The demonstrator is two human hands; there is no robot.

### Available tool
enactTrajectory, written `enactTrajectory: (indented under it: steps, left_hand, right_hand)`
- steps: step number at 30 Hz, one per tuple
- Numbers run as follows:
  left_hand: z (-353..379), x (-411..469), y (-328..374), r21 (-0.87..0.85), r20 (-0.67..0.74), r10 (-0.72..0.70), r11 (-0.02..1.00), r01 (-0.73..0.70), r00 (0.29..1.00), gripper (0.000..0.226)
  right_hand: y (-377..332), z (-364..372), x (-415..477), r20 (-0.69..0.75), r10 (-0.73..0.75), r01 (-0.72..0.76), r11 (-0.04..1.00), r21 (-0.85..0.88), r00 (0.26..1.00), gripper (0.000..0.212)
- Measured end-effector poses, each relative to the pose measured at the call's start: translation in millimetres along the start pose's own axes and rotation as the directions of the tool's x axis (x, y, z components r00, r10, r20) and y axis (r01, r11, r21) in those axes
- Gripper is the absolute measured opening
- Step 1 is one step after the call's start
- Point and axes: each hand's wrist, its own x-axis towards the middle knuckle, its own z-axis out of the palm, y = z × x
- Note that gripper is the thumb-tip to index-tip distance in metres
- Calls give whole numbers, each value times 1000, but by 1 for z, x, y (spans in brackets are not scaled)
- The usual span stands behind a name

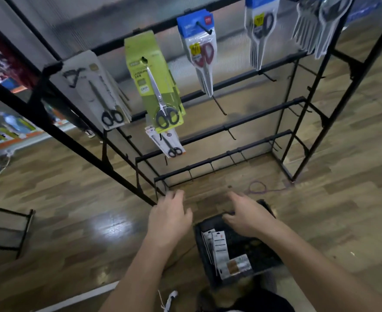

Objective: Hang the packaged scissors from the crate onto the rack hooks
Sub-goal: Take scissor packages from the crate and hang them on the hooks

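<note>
A black crate [210,278] sits on the floor below me, holding several white packaged scissors [218,248] leaning at its left side. My right hand [246,216] reaches over the crate's far rim with loose fingers and holds nothing. Left of the crate hovers my left hand [169,213], relaxed and empty, near the base of the black wire rack [219,129]. On the rack's hooks hang a grey pack [95,91], a green pack [157,86], a small white pack [166,143] and blue-topped packs [199,48].
Bare hooks [230,134] line the rack's lower bars. Packaged forks and spoons [320,25] hang at top right. A purple cord [259,188] lies on the wooden floor behind the crate. Another black frame [25,230] stands at left.
</note>
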Motion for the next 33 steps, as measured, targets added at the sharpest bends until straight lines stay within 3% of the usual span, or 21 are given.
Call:
enactTrajectory:
  steps: [8, 16, 20, 24, 29, 33]
  left_hand:
    - [60, 0, -21, -157, 146, 98, 985, -75, 984, 56]
    - [108, 5, -36, -219, 317, -42, 969, 116, 948, 50]
    - [161, 18, -23, -261, 428, -118, 933, 248, 896, 37]
    - [282, 59, -2, -284, 549, -137, 897, 338, 825, 35]
    - [520, 155, 2, -264, 680, -133, 873, 409, 721, 43]
    - [708, 231, -14, -133, 701, -164, 926, 353, 694, 65]
  right_hand:
    - [9, 34, -27, 35, 165, -160, 982, -100, 986, 56]
    - [37, 50, 16, 212, 153, -114, 976, -186, 965, 63]
    - [84, 71, 58, 389, 158, -76, 973, -218, 907, 63]
    - [173, 127, 131, 526, 208, -88, 966, -244, 824, 47]
    - [309, 283, 267, 568, 301, -155, 944, -291, 766, 39]
    - [393, 438, 370, 593, 260, 1, 915, -404, 762, 37]
